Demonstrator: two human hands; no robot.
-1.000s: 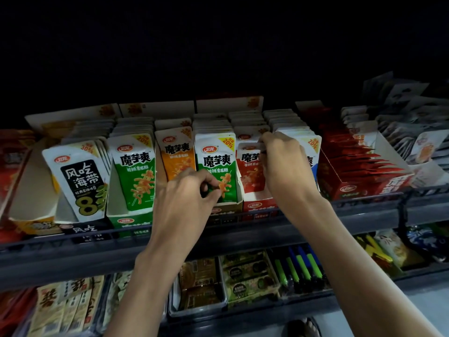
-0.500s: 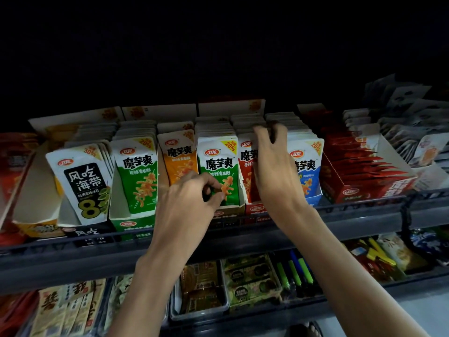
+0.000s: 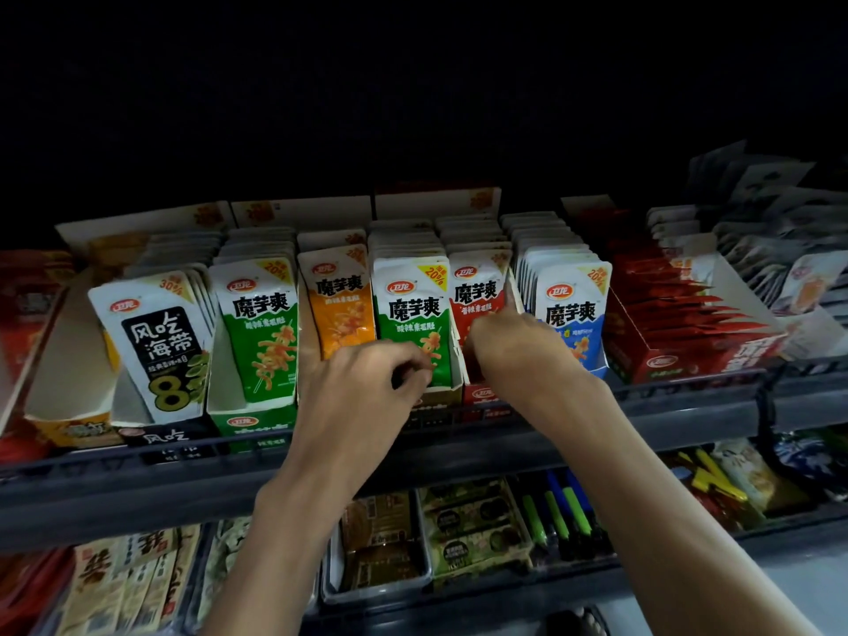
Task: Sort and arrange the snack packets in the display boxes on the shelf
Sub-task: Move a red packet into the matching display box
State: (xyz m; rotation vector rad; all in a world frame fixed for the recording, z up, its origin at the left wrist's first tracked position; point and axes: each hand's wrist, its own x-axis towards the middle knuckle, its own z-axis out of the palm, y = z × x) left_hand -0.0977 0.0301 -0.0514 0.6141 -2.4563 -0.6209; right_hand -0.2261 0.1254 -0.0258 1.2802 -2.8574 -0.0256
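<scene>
Six snack packets stand at the front of the top shelf [image 3: 688, 408]. Each has a row of the same kind behind it in a card box. From the left there is one black-and-white packet [image 3: 153, 346], one green packet [image 3: 259, 328], one orange packet [image 3: 337, 305], a second green packet [image 3: 410, 309], one red packet [image 3: 477, 291] and one blue packet [image 3: 573, 319]. So two are green.

The left hand [image 3: 362, 397] is low in front of the second green packet. It hides the bottom of that packet and of the orange one. Its fingers are curled and the thumb meets a fingertip by the packet's lower part. It is too hard to tell if it pinches the packet.

The right hand [image 3: 518, 351] is just beside it and hides the lower half of the red packet. One finger [image 3: 508, 296] sticks straight up along the red packet's right edge, between the red row and the blue row. The other fingers are tucked out of sight, so it is not clear what they hold.

To the right of the blue packet is one red box [image 3: 688, 355] full of red packets. Past it are grey-white packets [image 3: 780, 268] in the dark. On the lower shelf [image 3: 482, 592] sit brown packs [image 3: 381, 543] and some green and blue sticks [image 3: 557, 511].
</scene>
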